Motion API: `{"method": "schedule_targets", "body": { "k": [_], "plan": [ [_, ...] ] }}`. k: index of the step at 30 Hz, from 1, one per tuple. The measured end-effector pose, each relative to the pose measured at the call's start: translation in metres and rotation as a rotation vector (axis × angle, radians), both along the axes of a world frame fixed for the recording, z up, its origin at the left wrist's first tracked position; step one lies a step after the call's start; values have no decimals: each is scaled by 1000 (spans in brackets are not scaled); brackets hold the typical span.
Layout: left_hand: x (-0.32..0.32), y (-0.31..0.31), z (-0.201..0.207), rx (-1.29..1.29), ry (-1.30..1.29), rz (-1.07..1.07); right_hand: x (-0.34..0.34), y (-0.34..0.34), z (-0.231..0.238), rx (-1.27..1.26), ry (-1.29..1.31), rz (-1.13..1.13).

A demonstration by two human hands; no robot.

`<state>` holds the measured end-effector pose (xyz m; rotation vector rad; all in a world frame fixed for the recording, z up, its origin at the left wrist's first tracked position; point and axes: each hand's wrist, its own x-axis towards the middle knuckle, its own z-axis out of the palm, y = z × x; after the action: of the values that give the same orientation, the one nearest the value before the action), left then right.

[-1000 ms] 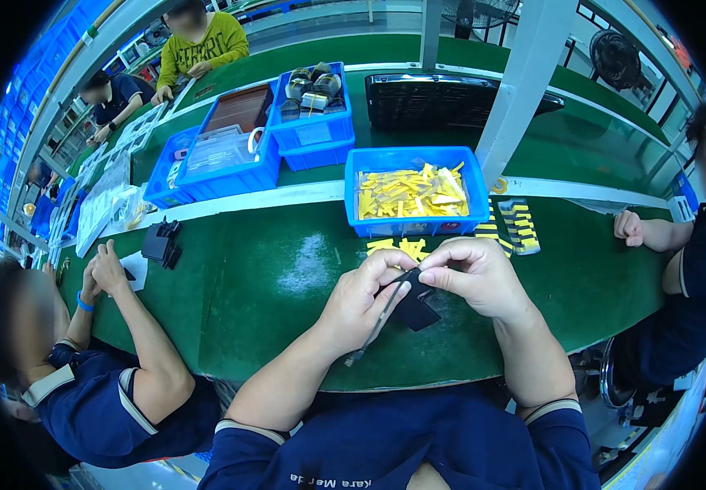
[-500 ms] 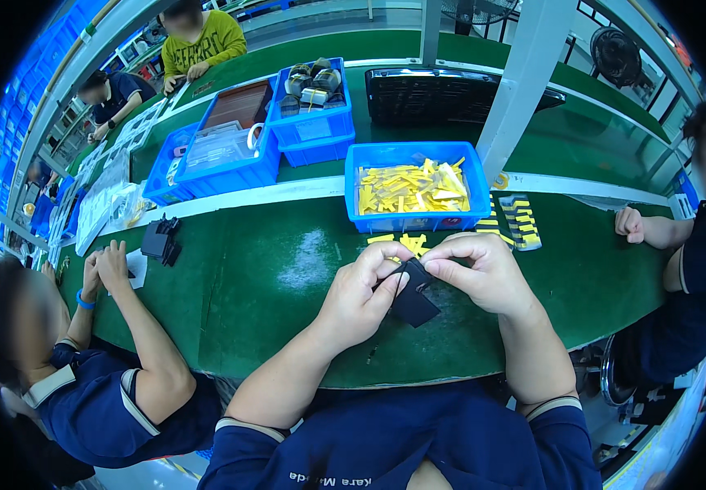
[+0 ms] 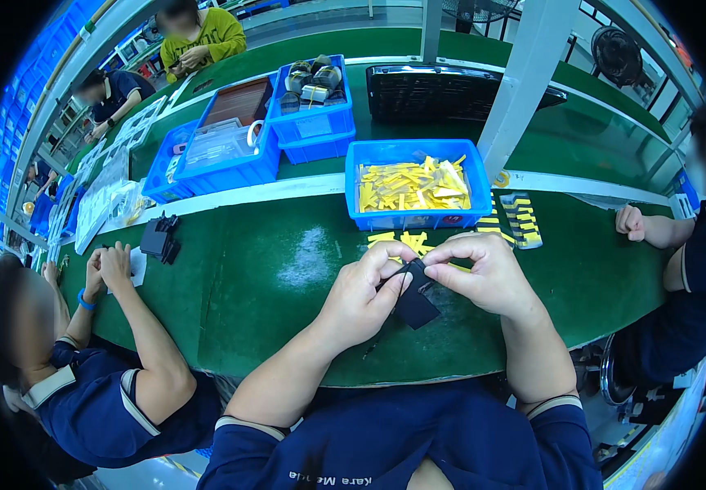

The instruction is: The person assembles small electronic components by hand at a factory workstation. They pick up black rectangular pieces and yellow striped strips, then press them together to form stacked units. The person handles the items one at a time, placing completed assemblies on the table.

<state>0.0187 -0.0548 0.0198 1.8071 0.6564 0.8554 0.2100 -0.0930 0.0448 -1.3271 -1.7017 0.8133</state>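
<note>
A flat black rectangular piece (image 3: 417, 308) is held tilted above the green table, its lower corner hanging toward me. My left hand (image 3: 363, 292) pinches its upper left part between thumb and fingers. At its top edge, the fingertips of my right hand (image 3: 477, 269) are pressed together, closed on that edge or on something small there; the fingers hide which. Just beyond my hands lie several loose yellow strips (image 3: 413, 241). Behind those stands a blue bin (image 3: 413, 222) filled with more yellow strips (image 3: 410, 186).
Black pieces with yellow strips (image 3: 521, 220) lie right of the bin. A metal post (image 3: 519, 90) rises behind it. Blue bins (image 3: 230, 175) stand at the back left. Co-workers sit on both sides; the left one's hands (image 3: 108, 268) are near a black stack (image 3: 159, 238).
My hands stay almost in place, and the black piece has shifted very slightly. Far back, the person in yellow-green has raised their hands from the table.
</note>
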Motion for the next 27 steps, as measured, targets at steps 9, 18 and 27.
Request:
{"method": "schedule_targets", "body": {
  "k": [9,18,27],
  "plan": [
    [1,-2,-1,87,126,24,-13,-6,1,348,-360,-47],
    [4,-6,-4,146,165,34,-14,-6,0,330,-468,-19],
    [6,-7,-5,138,180,35,-24,-12,-1,466,-685,-83]
  ]
}}
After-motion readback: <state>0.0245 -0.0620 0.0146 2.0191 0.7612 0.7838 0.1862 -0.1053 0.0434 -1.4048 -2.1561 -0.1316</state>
